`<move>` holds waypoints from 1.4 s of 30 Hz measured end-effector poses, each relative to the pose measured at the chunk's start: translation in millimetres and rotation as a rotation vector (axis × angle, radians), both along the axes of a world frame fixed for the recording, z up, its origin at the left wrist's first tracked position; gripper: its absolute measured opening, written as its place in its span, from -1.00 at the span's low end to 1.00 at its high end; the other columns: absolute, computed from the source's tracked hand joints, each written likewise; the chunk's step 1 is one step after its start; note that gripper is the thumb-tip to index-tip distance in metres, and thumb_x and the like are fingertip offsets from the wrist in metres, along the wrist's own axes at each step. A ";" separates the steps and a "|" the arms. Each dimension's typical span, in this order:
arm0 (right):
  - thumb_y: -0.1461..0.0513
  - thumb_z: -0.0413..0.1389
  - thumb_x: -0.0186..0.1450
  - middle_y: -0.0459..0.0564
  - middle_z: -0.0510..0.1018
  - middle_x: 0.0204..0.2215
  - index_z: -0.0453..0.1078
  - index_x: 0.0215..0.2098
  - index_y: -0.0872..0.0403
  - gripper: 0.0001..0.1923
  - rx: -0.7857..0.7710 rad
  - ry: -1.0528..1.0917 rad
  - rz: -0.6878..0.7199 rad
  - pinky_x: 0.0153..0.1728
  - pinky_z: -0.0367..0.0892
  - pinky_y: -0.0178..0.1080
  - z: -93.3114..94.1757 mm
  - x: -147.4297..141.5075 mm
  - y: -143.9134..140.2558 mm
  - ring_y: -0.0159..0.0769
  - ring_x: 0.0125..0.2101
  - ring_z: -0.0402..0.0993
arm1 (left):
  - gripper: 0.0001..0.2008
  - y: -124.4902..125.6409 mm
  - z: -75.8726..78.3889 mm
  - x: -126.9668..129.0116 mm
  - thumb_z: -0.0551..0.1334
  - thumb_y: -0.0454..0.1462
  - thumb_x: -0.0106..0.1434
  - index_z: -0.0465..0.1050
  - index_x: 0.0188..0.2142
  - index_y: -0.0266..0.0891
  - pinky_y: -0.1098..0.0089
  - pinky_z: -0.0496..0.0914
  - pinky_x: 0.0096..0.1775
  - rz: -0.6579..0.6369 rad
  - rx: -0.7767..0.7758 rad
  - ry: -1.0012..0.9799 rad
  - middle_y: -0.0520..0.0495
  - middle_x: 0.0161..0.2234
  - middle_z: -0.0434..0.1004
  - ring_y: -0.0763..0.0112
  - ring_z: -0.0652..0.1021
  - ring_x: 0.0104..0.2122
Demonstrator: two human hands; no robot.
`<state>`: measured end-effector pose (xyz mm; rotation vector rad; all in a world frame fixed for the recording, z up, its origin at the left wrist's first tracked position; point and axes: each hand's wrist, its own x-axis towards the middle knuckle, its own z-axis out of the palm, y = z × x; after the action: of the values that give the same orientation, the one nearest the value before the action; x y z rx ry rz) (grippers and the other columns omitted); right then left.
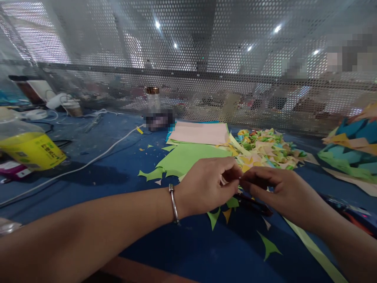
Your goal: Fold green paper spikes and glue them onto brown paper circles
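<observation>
My left hand [207, 186], with a silver bangle at its wrist, is closed in a pinch with thumb and index finger together. Its fingertips meet those of my right hand [279, 188], which is pinched too. Whatever lies between the fingertips is too small to make out. Under the hands a dark slim object [259, 205] lies on the blue table, partly hidden. Green paper sheets [188, 157] with curved cut-outs lie just beyond my left hand. Behind my fingers spreads a heap of cut paper pieces [262, 147] in green, yellow, peach and blue.
Paper scraps [269, 247] lie scattered near the front. A stack of peach sheets [200, 133] sits farther back, by a clear bottle [153, 100]. Left are a yellow-labelled bottle [32, 147] and a white cable [97, 159]. Folded paper layers [353, 145] stand right. Perforated metal [188, 51] closes the back.
</observation>
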<state>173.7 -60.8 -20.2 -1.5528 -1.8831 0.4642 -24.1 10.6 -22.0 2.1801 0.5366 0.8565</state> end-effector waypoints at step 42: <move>-0.10 0.07 0.43 -0.04 0.60 -0.48 0.59 -0.33 0.00 -0.56 0.009 -0.069 -0.032 -0.52 0.28 -0.26 -7.2 10.8 3.9 -0.24 -0.49 0.46 | -0.91 28.2 -2.3 7.3 0.41 -0.39 0.18 0.61 -0.45 -0.30 0.45 0.40 -0.35 -0.040 -0.650 0.060 0.02 -0.51 0.59 0.52 0.51 -0.49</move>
<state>184.4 -56.8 -27.4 -1.6095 -1.9071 0.3923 -16.8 38.8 -24.3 1.6145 0.6860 0.4990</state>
